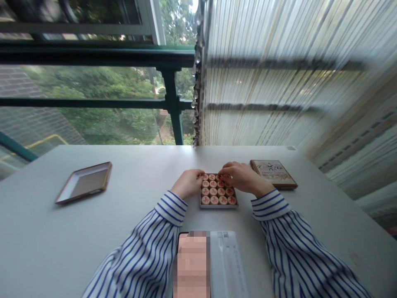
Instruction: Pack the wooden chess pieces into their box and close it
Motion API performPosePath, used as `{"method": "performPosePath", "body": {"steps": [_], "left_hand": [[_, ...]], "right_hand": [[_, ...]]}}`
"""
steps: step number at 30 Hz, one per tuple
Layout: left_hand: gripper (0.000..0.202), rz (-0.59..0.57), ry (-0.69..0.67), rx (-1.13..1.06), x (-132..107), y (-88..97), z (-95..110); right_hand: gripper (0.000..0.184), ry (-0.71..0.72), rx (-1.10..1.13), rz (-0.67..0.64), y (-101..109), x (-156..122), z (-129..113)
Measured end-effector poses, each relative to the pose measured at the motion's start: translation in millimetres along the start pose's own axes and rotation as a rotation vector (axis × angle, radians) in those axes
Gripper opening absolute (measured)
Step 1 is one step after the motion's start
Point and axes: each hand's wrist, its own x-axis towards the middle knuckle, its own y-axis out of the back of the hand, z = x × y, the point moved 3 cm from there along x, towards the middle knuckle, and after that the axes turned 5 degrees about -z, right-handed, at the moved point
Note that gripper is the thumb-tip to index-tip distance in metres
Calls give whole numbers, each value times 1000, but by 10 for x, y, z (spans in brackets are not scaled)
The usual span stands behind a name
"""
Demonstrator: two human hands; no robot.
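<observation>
A shallow square box (219, 206) sits on the table in front of me. It holds rows of round wooden Chinese chess pieces (221, 192) with red characters. My left hand (188, 182) is closed at the box's far left corner, its thumb and fingertips pressed at the rim beside a corner piece. Over the far right corner, my right hand (240, 177) curls down with its fingertips on the pieces there. Those far right pieces are partly covered by the fingers.
An open shallow tray or lid (89, 182) lies tilted at the left. At the right is a flat box with a printed cover (274, 173). Close to me are a phone (192, 265) and a translucent whitish case (228, 265). A window and a string curtain (263, 74) stand behind the white table (139, 165).
</observation>
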Motion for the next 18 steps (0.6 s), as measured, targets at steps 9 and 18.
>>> {"method": "performPosePath", "body": {"steps": [9, 18], "left_hand": [[30, -8, 24, -3, -6, 7, 12], [31, -10, 11, 8, 0, 1, 5]], "right_hand": [[27, 2, 10, -17, 7, -4, -6], [26, 10, 7, -11, -5, -3, 3]]}}
